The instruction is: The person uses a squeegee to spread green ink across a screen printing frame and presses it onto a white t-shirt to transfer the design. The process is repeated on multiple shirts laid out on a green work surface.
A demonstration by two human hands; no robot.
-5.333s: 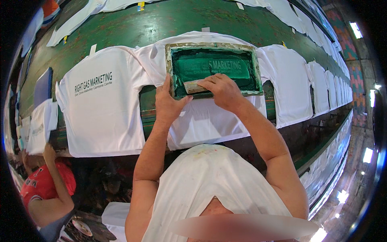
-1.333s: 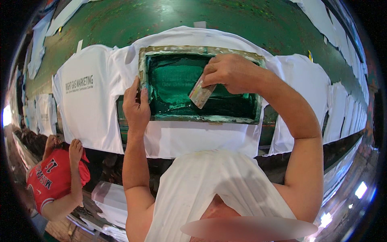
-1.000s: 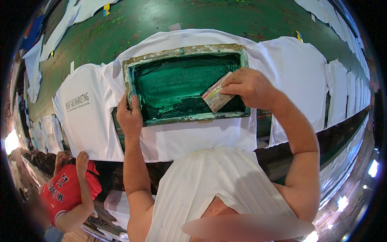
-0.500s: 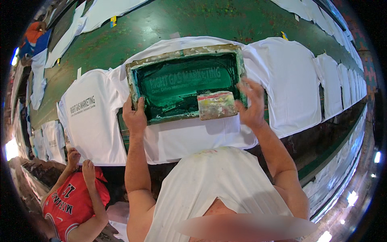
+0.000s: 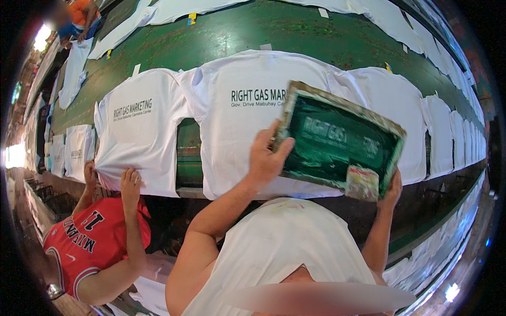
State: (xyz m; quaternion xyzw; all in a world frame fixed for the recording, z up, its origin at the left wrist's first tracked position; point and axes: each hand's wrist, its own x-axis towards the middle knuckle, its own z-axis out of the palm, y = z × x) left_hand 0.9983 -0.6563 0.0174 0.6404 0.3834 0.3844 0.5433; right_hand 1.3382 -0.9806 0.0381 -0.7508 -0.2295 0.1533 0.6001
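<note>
L hand point(image 5: 268, 160) & R hand point(image 5: 390, 192), fingers clasping opp. ends, hold screen frame point(image 5: 331, 154) w/ squeegee point(image 5: 362, 183) over printed wht tee point(image 5: 240, 142).

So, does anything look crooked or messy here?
Mostly the green screen frame: it is held aslant, while the white shirts lie in a row, and it hides the end of one dark print. A smeared block sits in its lower right corner. No spill stands out.

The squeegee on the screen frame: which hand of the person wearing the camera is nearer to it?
Right. The right hand is at the right end of the screen frame, close beside the squeegee; the left hand holds the left end, farther away.
</note>
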